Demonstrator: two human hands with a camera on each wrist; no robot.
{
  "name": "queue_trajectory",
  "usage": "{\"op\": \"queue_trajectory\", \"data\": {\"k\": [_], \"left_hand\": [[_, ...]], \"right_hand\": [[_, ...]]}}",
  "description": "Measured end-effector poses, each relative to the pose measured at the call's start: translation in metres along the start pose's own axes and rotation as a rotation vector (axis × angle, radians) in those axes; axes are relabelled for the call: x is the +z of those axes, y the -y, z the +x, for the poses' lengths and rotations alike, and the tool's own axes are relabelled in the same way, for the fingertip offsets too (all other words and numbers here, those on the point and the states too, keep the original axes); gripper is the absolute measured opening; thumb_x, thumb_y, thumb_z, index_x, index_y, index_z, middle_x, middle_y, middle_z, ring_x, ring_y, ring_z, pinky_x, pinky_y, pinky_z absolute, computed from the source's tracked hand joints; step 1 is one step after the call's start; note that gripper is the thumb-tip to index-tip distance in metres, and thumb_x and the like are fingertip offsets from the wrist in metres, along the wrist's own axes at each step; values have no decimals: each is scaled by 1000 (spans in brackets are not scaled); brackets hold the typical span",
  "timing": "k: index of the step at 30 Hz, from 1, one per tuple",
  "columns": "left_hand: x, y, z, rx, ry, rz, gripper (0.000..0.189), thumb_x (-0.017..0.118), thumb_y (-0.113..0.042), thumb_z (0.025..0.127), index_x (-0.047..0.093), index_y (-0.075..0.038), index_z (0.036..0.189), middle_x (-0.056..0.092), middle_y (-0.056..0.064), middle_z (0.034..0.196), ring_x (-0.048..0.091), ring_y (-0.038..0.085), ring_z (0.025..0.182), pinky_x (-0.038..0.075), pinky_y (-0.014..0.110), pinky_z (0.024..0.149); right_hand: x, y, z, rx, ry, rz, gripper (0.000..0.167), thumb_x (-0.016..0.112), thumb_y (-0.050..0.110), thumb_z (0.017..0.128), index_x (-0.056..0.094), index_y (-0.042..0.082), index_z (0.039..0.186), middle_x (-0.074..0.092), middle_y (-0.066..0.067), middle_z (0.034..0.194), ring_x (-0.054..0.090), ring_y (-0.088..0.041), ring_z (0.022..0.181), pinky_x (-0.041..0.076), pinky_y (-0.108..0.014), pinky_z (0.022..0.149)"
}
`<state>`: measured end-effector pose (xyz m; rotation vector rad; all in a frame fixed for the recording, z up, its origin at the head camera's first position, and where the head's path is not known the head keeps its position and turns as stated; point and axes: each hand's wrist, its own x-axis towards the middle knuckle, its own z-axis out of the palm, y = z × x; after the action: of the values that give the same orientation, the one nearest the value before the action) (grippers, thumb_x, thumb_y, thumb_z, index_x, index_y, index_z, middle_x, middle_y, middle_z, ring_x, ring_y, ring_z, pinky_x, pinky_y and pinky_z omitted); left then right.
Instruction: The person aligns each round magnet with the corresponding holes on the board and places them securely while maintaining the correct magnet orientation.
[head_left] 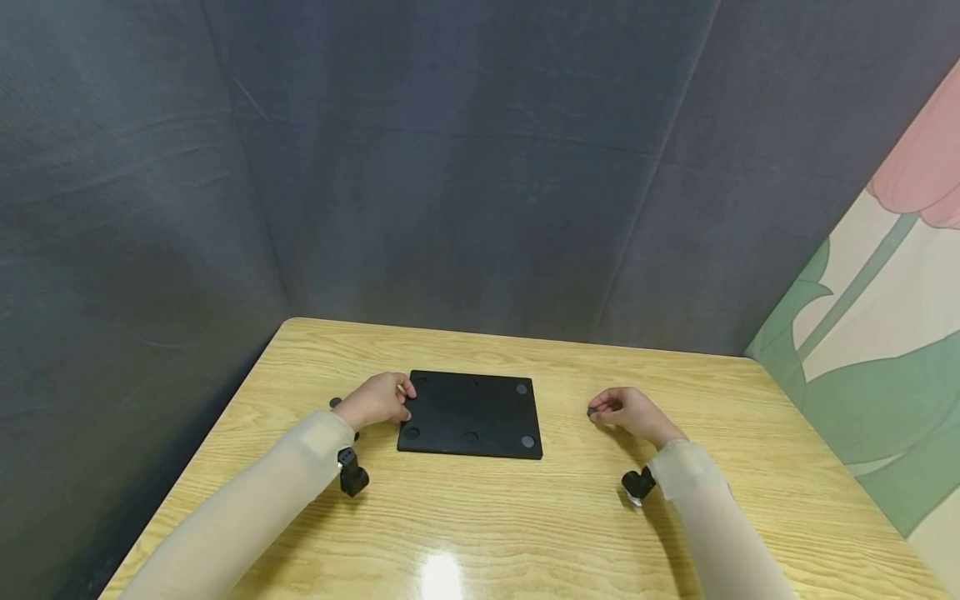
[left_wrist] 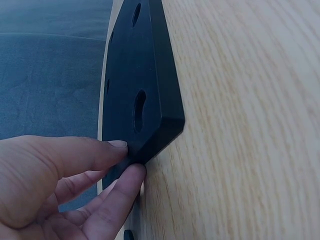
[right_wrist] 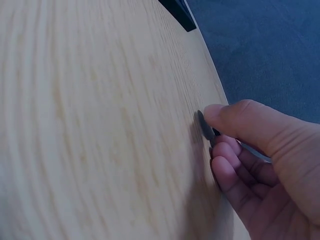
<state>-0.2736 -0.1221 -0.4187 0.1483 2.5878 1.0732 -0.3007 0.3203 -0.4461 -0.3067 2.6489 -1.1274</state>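
The black board [head_left: 472, 412] lies flat on the wood-grain tabletop [head_left: 480, 517], ahead of the person and slightly to the left of centre. Shallow round recesses [head_left: 469, 437] run along its near and far edges; two paler grey circles [head_left: 528, 442] mark the right-hand corners (apparently seated discs, though the fit cannot be confirmed).

The left hand [head_left: 379, 400] grips the board at its left edge, with one digit on the upper face and another against the side. This hold presumably prevents sliding and leaves most of the upper face uncovered.

The right hand [head_left: 628, 412] is apart from the board, to its right, low over the tabletop. It pinches a small dark disc [right_wrist: 204, 126] between thumb and fingers (a fingertip pinch suits so thin a part). The disc stands edge-on in the right wrist view; whether it touches the wood cannot be told.

Each forearm carries a pale sleeve [head_left: 247, 508] and a black wrist camera [head_left: 352, 473], presumably mounted to face the fingers. Beyond the table hangs a dark grey curtain [head_left: 465, 192]; a floral panel [head_left: 870, 367] borders the right side.
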Motion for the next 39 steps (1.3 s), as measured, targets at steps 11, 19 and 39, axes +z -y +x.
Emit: {"op": "queue_trajectory", "data": {"k": [11,19,39], "left_hand": [[1,-2,0,-2,6,-5,29,72,2,82,60,-4,108,52,7,84,54,17,65,47,28,62],[1,0,1,0,8,-1,30,72,1,82,60,-4,108,52,7,85,53,17,66,48,28,62],[0,2,2,8,3,-7,30,71,3,82,60,-2,109,51,6,85,54,16,66,50,29,63]], "right_hand": [[5,8,3,-60,2,4,18,68,6,89,65,-3,104,67,-9,93,59,-15,83,49,-19,69],[9,23,2,-106,-11,8,19,67,3,87,65,-6,104,68,-13,95,61,-14,83,51,-19,70],[22,54,5,-204,-37,-7,17,65,-1,83,68,-3,100,69,-11,93,61,-13,81,51,-19,71]]}}
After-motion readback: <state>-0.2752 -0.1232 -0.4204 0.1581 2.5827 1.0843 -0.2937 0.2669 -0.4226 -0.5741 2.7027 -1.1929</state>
